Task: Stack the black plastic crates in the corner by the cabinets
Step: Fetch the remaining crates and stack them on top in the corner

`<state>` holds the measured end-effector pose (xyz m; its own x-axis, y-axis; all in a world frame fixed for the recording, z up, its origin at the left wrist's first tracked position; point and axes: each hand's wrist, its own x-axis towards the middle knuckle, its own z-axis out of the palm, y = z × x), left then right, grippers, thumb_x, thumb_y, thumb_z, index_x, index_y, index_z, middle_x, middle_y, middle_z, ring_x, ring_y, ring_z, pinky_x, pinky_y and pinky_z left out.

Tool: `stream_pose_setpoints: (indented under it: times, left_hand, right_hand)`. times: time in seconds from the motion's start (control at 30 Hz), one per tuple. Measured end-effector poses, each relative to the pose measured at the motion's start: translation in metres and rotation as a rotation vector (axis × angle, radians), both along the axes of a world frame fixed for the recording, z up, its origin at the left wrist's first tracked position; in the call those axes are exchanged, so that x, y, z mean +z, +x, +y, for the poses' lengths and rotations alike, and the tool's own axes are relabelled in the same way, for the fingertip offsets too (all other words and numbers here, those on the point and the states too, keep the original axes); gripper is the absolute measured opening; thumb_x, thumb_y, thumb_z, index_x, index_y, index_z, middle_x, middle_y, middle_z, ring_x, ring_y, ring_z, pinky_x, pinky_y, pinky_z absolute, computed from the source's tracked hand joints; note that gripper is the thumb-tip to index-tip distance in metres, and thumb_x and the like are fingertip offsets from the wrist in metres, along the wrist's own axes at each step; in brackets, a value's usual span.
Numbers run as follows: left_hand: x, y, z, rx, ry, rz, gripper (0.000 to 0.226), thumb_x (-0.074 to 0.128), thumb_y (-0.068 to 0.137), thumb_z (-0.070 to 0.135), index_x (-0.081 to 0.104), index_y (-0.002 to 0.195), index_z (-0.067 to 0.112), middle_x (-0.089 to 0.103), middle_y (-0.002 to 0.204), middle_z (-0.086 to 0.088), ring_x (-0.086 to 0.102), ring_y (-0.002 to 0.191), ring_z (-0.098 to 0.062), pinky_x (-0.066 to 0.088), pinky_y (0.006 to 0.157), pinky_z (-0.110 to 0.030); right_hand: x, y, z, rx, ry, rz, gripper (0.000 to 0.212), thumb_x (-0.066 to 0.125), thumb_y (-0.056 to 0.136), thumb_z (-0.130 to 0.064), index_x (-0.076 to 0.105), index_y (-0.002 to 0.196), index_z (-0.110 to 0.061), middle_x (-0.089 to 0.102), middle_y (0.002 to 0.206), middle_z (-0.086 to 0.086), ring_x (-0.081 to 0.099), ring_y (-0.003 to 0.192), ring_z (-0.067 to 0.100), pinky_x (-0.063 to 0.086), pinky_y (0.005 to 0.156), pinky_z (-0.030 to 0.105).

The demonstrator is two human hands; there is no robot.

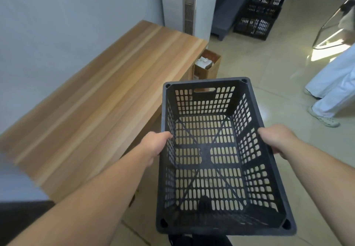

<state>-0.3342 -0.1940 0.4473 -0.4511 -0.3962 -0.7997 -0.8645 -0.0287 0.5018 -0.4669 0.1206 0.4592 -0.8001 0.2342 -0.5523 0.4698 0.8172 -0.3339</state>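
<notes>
An empty black perforated plastic crate (215, 155) is carried at waist height, the left hand (155, 145) and right hand (276, 140) each with fingers clamped on a long rim — two black slotted crates (259, 15) already sit stacked far ahead beside the grey cabinet (226, 11), so this one is probably still to be added. The tiled floor (259, 68) ahead lies open, though the wooden tabletop (96, 95) edge runs close on the left and a person's white trouser legs (334, 84) stand to the right.

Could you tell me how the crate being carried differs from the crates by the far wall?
The carried crate is held off the floor by the left hand and right hand; the stacked crates rest on the floor. It is single; they are stacked. All are black and perforated.
</notes>
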Motion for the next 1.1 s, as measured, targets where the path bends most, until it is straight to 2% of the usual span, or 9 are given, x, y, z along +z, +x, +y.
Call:
stream_pose_setpoints:
  times: [0.1, 0.3, 0.37, 0.47, 0.53, 0.63, 0.77, 0.97, 1.1]
  left_hand:
    - [0.008, 0.026, -0.002, 0.026, 0.013, 0.009, 0.038, 0.067, 0.097, 0.037, 0.064, 0.125, 0.012, 0.073, 0.123, -0.011, 0.07, 0.115, -0.032, 0.049, 0.114, -0.055]
    - [0.021, 0.082, 0.009, 0.121, -0.02, 0.026, 0.05, 0.069, 0.094, 0.038, 0.06, 0.135, 0.011, 0.07, 0.129, -0.013, 0.068, 0.116, -0.032, 0.049, 0.113, -0.054]
    - [0.03, 0.104, 0.02, 0.169, -0.039, 0.018, 0.046, 0.068, 0.097, 0.036, 0.059, 0.132, 0.007, 0.069, 0.125, -0.012, 0.067, 0.108, -0.029, 0.05, 0.107, -0.048]
    - [0.038, 0.14, 0.038, 0.249, -0.057, 0.014, 0.032, 0.065, 0.101, 0.031, 0.057, 0.123, 0.008, 0.066, 0.106, -0.01, 0.064, 0.088, -0.024, 0.05, 0.091, -0.044]
    - [0.038, 0.17, 0.05, 0.309, -0.052, 0.004, 0.039, 0.065, 0.101, 0.032, 0.058, 0.131, 0.008, 0.066, 0.104, -0.01, 0.067, 0.093, -0.027, 0.055, 0.094, -0.045]
    - [0.04, 0.219, 0.068, 0.427, -0.031, 0.023, 0.053, 0.068, 0.097, 0.032, 0.056, 0.14, 0.005, 0.068, 0.12, -0.012, 0.069, 0.108, -0.031, 0.057, 0.103, -0.049]
    - [0.033, 0.29, 0.073, 0.579, -0.033, 0.048, 0.073, 0.071, 0.073, 0.042, 0.06, 0.136, 0.007, 0.071, 0.127, -0.013, 0.071, 0.113, -0.034, 0.058, 0.104, -0.051]
    - [0.054, 0.397, 0.071, 0.762, -0.065, 0.02, 0.029, 0.068, 0.095, 0.03, 0.062, 0.118, 0.012, 0.07, 0.119, -0.011, 0.07, 0.113, -0.032, 0.056, 0.106, -0.05]
    - [0.067, 0.473, 0.063, 0.862, -0.067, 0.015, 0.031, 0.069, 0.089, 0.032, 0.069, 0.111, 0.01, 0.079, 0.107, -0.014, 0.078, 0.1, -0.031, 0.061, 0.1, -0.049]
  right_hand:
    - [0.012, 0.017, -0.003, 0.04, -0.009, -0.002, 0.03, 0.054, 0.084, -0.032, 0.066, 0.086, -0.004, 0.074, 0.088, 0.017, 0.072, 0.079, 0.039, 0.062, 0.083, 0.049]
    - [0.028, 0.04, -0.006, 0.154, -0.007, -0.033, 0.029, 0.054, 0.09, -0.029, 0.064, 0.089, -0.002, 0.075, 0.082, 0.02, 0.075, 0.067, 0.039, 0.065, 0.071, 0.049]
    - [0.029, 0.047, -0.006, 0.22, -0.007, -0.047, 0.03, 0.053, 0.091, -0.029, 0.064, 0.09, -0.002, 0.075, 0.082, 0.02, 0.076, 0.065, 0.038, 0.065, 0.07, 0.049]
    - [0.03, 0.06, -0.007, 0.326, 0.005, -0.079, 0.031, 0.052, 0.092, -0.03, 0.064, 0.092, -0.001, 0.075, 0.083, 0.022, 0.076, 0.067, 0.04, 0.065, 0.07, 0.05]
    - [0.032, 0.073, -0.012, 0.402, 0.014, -0.088, 0.03, 0.052, 0.093, -0.029, 0.063, 0.092, -0.001, 0.074, 0.085, 0.023, 0.075, 0.07, 0.041, 0.065, 0.07, 0.051]
    - [0.036, 0.096, -0.024, 0.515, 0.015, -0.091, 0.029, 0.051, 0.097, -0.025, 0.061, 0.094, 0.001, 0.072, 0.088, 0.025, 0.074, 0.074, 0.042, 0.064, 0.069, 0.054]
    - [0.042, 0.131, -0.052, 0.671, 0.048, -0.111, 0.029, 0.053, 0.095, -0.025, 0.064, 0.095, 0.002, 0.074, 0.085, 0.024, 0.075, 0.07, 0.041, 0.065, 0.064, 0.053]
    - [0.053, 0.214, -0.108, 0.883, 0.045, -0.117, 0.029, 0.053, 0.096, -0.023, 0.065, 0.092, 0.003, 0.075, 0.081, 0.023, 0.076, 0.063, 0.038, 0.065, 0.062, 0.05]
    - [0.059, 0.279, -0.141, 0.992, 0.053, -0.161, 0.031, 0.054, 0.097, -0.023, 0.067, 0.093, 0.005, 0.075, 0.084, 0.023, 0.077, 0.065, 0.038, 0.065, 0.064, 0.051]
